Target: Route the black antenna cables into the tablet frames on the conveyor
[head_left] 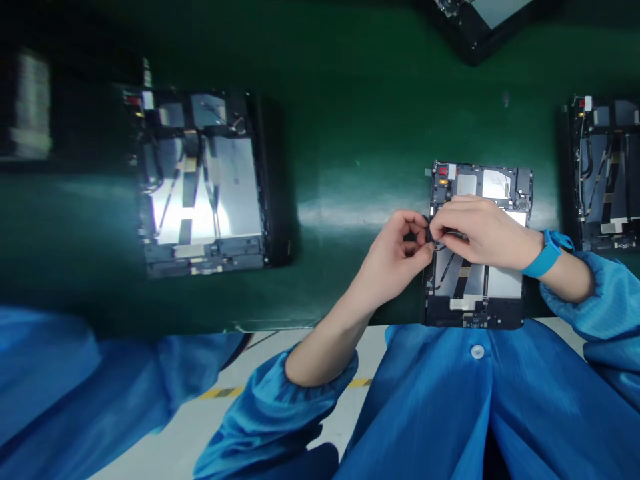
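An opened tablet (505,283) lies at the bench's front edge, showing silver battery panels, dark flex cables and a black frame. My left hand (395,253) is at its left edge, thumb and fingertips curled together against the side. Reaching over the upper half of the tablet, my right hand (483,230) has its fingers pinched at the same edge, almost touching the left fingertips. Whatever lies between the fingers of either hand is too small or hidden to make out. A blue band (547,255) circles my right wrist.
Another opened tablet (235,193) rests on a dark stack on the green bench (345,133) to the left. More opened tablets show at the right edge (617,173) and top (470,33). A person's blue sleeve (100,387) is at lower left.
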The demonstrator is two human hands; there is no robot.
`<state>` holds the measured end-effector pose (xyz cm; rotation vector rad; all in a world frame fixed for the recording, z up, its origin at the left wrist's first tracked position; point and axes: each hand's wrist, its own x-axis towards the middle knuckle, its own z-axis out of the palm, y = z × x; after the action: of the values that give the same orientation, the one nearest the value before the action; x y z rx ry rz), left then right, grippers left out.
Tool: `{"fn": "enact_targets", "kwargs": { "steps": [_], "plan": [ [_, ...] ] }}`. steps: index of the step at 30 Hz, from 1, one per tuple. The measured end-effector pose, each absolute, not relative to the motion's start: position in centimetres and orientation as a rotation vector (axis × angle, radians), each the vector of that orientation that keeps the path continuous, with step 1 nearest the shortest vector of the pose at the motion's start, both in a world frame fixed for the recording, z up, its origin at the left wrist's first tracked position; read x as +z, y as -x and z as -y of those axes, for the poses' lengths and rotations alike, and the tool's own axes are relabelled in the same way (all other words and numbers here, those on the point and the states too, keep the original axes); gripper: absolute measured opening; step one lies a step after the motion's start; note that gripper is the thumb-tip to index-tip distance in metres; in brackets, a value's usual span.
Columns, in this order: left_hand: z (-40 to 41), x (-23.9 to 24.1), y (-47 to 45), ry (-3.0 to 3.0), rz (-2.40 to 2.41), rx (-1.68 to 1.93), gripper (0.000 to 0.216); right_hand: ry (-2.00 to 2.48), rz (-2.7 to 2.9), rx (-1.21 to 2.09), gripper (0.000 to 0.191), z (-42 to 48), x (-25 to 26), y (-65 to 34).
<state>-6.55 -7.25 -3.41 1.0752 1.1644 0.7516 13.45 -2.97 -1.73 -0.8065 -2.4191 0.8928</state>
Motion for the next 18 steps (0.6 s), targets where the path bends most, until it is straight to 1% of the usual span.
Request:
{"fn": "enact_targets", "kwargs": {
  "steps": [6, 13, 18],
  "plan": [
    [6.2, -3.2, 6.2, -1.150, -1.256, 0.679, 0.028, 0.932, 2.367, 0.733, 0.017, 2.2, -2.2, -13.3],
    [4.5, -2.7, 6.4, -1.232, -1.262, 0.581, 0.018, 0.964, 2.340, 0.790, 0.016, 1.4, -2.6, -13.1],
    [4.2, -2.4, 6.4, -1.205, -1.249, 0.567, 0.017, 0.964, 2.325, 0.801, 0.016, 1.4, -2.7, -13.0]
  ]
}}
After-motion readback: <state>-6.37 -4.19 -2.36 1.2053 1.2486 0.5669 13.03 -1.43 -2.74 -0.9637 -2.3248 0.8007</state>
